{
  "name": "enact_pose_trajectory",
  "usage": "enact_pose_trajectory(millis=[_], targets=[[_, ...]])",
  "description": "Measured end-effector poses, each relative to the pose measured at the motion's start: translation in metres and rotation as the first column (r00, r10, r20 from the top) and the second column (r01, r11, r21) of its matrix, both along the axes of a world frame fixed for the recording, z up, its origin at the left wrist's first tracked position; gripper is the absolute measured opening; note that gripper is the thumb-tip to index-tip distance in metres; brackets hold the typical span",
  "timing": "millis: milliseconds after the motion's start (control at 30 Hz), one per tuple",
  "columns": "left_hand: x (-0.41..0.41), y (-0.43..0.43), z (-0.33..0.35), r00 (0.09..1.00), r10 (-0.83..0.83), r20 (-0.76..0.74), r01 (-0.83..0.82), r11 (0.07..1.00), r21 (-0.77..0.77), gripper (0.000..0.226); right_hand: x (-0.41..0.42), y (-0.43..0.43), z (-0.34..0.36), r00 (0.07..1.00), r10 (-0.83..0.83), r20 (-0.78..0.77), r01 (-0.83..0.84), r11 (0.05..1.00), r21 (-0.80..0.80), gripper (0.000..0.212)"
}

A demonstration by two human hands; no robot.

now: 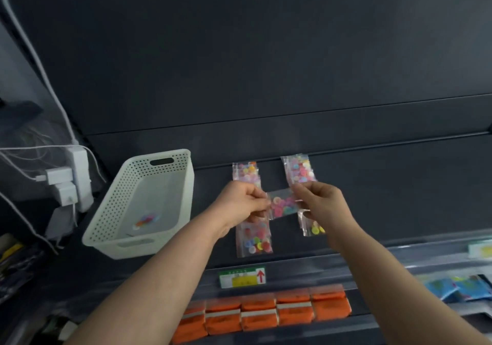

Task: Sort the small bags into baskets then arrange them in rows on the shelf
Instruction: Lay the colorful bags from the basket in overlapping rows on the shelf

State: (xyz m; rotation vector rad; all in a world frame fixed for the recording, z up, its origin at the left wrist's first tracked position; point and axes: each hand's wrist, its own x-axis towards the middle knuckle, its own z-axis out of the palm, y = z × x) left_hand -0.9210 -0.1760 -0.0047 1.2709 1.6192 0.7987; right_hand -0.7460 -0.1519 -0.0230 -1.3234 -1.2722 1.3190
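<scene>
Both hands pinch one clear, glossy bag of buttons (283, 205) by its short ends, the left hand (245, 201) at its 9 o'clock and the right hand (319, 201) at 3, fingers curled. It hangs over the matte dark shelf (399, 190), among four flat bags (255, 240) at 11, 1, 5 and 7. Bare shelf runs toward 3 o'clock. At 9 stands a white perforated plastic basket (111, 211) with one button bag (146, 222) inside. Blocky orange packets (266, 312) line the lower edge at 6.

Shop: shelf (346, 185) with price label (241, 277)
</scene>
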Motion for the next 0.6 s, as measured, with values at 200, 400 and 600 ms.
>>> enact_pose_trajectory(millis=[200,400,600], targets=[[0.046,-0.002,-0.014,0.999,0.041,-0.019,-0.042,0.999,-0.014,0.005,0.058,-0.012,-0.005,0.979,0.158,0.131,-0.147,0.985,-0.09,0.018],[0.088,-0.008,-0.045,0.974,0.059,-0.217,-0.057,0.998,0.014,0.007,0.093,-0.011,-0.03,0.854,0.119,0.506,-0.111,0.993,-0.047,0.027],[0.105,-0.002,-0.056,0.868,0.117,-0.482,-0.061,0.989,0.132,0.027,0.095,-0.003,-0.038,0.806,0.026,0.591,-0.085,0.994,0.072,0.039]])
